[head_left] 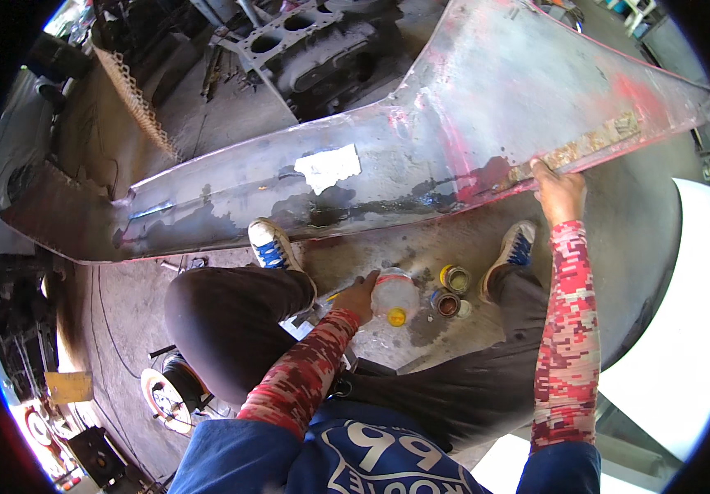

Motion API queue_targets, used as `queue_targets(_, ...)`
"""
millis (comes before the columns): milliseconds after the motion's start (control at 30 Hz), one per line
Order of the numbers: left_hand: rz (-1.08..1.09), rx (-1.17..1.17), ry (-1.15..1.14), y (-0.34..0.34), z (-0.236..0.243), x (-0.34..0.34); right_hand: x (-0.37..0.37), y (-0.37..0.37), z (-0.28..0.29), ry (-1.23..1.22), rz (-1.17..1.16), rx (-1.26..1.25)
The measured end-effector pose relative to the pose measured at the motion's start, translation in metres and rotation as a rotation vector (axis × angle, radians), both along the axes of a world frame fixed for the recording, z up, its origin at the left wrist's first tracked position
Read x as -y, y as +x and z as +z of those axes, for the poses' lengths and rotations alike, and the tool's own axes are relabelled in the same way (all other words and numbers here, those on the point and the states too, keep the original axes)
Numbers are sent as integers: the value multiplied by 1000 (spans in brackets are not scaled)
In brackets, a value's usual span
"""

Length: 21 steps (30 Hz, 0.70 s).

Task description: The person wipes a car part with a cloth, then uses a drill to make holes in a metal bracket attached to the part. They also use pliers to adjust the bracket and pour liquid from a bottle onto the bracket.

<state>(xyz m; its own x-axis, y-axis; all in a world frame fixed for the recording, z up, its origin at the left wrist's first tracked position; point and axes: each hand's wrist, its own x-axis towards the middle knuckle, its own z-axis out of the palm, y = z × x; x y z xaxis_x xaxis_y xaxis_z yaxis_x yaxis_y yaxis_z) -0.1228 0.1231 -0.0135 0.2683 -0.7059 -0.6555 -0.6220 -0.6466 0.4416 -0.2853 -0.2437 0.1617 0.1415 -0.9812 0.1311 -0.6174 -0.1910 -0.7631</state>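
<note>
A long grey car body panel point(231, 198) with red paint traces and dark wet patches stretches across in front of me, widening at the right. My right hand point(559, 193) is closed round its near edge, beside a rough brownish strip point(590, 144). Between my feet stands a clear plastic bottle point(394, 292) with a yellow cap. My left hand point(357, 298) is at the bottle's left side, its fingers curled against it and partly hidden. Two opened cans, one yellow-rimmed point(455, 279) and one with reddish-brown contents point(446, 305), stand right of the bottle.
A whitish patch point(329, 168) lies on the panel. Beyond it stands an engine block point(305, 49). My shoes point(271, 244) are close to the panel's near edge. A cable reel point(170, 391) sits at the left, and a large white panel point(668, 329) at the right.
</note>
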Motion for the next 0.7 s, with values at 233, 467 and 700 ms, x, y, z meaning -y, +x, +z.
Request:
queue_targets(233, 47, 200, 306, 22, -51, -17, 0, 0, 3, -35, 16, -84)
queue_targets(467, 967, 109, -420, 44, -44, 23, -9, 5, 11, -79, 13, -32)
queue_targets(700, 438, -391, -610, 10, 55, 159, -6, 3, 9, -77, 26, -100)
